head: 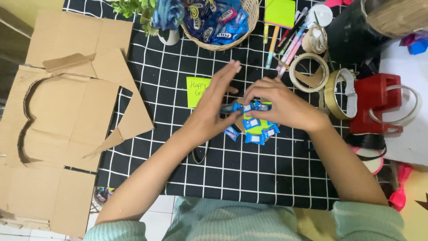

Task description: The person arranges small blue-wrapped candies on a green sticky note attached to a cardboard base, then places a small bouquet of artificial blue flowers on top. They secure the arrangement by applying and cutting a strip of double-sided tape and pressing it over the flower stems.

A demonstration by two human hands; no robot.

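Basically, both hands meet over the candy cluster (pixel 255 129) mid-worktop: left hand (pixel 217 105) flat-open, touching a blue candy (pixel 244 107) lying left-right; right hand (pixel 281 102) curled, pinching its right end.

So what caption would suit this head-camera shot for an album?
Left hand and right hand press blue-wrapped candies onto a green shape, over a black grid-pattern cloth.

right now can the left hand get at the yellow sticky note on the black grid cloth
Probably yes: the left hand is right beside the yellow sticky note, which lies flat and uncovered on the black grid cloth. Its fingers are busy with the blue candies, though.
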